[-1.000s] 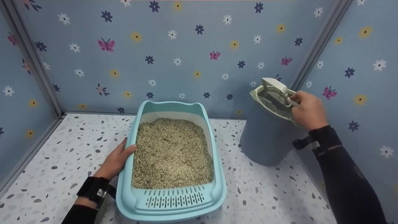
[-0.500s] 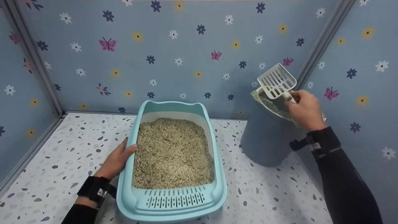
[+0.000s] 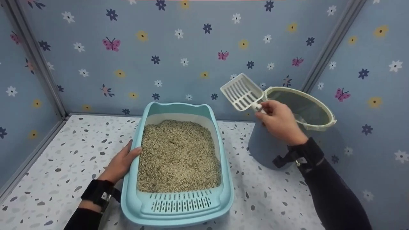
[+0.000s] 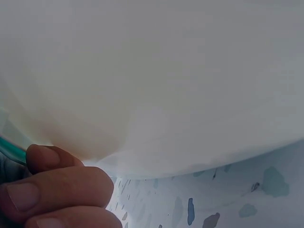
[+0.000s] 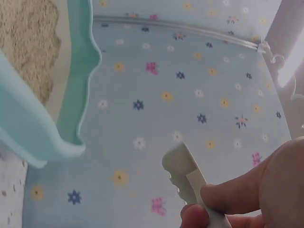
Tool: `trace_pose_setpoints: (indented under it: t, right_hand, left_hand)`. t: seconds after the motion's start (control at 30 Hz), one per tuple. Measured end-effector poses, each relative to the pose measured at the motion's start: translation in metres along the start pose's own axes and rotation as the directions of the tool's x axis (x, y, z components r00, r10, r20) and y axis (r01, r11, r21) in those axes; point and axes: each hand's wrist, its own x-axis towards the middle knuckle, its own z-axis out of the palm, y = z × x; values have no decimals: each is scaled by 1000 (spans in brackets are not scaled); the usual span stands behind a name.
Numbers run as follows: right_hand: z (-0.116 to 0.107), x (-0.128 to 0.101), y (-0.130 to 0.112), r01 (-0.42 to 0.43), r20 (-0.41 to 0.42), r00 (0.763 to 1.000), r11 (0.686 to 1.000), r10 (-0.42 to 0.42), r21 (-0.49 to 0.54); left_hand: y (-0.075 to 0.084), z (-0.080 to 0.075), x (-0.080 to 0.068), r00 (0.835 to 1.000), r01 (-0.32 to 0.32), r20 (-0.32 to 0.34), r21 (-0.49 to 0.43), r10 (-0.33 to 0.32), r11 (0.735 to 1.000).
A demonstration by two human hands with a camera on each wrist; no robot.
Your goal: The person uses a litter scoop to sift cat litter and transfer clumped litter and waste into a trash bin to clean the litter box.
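Observation:
A light blue litter box (image 3: 226, 179) filled with tan litter (image 3: 179, 156) stands on the speckled surface. My left hand (image 3: 119, 163) grips its left side, thumb over the rim. In the left wrist view the curled fingers (image 4: 61, 187) lie against the box's pale outer wall. Between thumb and fingers, my right hand (image 3: 281, 123) holds a white slotted litter scoop (image 3: 246, 95) by its handle. The scoop is raised in front of the back wall, between box and bin, and carries no visible litter. Its head appears edge-on in the right wrist view.
A grey-blue bin (image 3: 265, 147) lined with a thin greenish bag (image 3: 314, 127) stands at right, partly behind the right hand. Flower-patterned walls (image 3: 191, 48) close off the back and both sides. Speckled surface (image 3: 80, 153) shows around the box.
My right hand has moved the scoop left, away from over the bin's mouth, turning its slotted face toward the head camera. The left hand and litter box stay in place.

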Motion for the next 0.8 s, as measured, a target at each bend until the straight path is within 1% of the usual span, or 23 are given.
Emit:
trace_pose_setpoints:
  t: [0.07, 0.13, 0.23, 0.3, 0.4, 0.53, 0.7, 0.8]
  right_hand:
    - [21, -1, -7, -2, 71, 997, 999, -1, 46]
    - [41, -1, -12, -6, 133, 991, 998, -3, 64]
    - [67, 0, -20, 2, 199, 980, 999, -10, 41]
    - [82, 0, -23, 3, 227, 974, 1000, -10, 27]
    - [100, 1, -26, -10, 264, 965, 999, -1, 38]
    - [122, 3, -27, -22, 292, 956, 998, 4, 59]
    - [145, 3, -25, -13, 295, 955, 999, 1, 38]
    - [157, 3, -23, -29, 306, 952, 999, 16, 37]
  left_hand:
    - [0, 0, 0, 1000, 0, 6, -11, 1, 1000]
    - [0, 0, 0, 1000, 7, 3, -8, -7, 1000]
    - [1, -1, -1, 1000, 18, 1, -3, -18, 1000]
    - [1, 0, -1, 1000, 21, 2, -5, -21, 1000]
    - [1, 0, -1, 1000, 18, 10, -20, -18, 1000]
    - [0, 0, 0, 1000, 10, 12, -31, -10, 999]
    - [0, -1, 0, 1000, 14, -3, -9, -14, 1000]
    - [0, -1, 0, 1000, 20, -11, 2, -19, 1000]
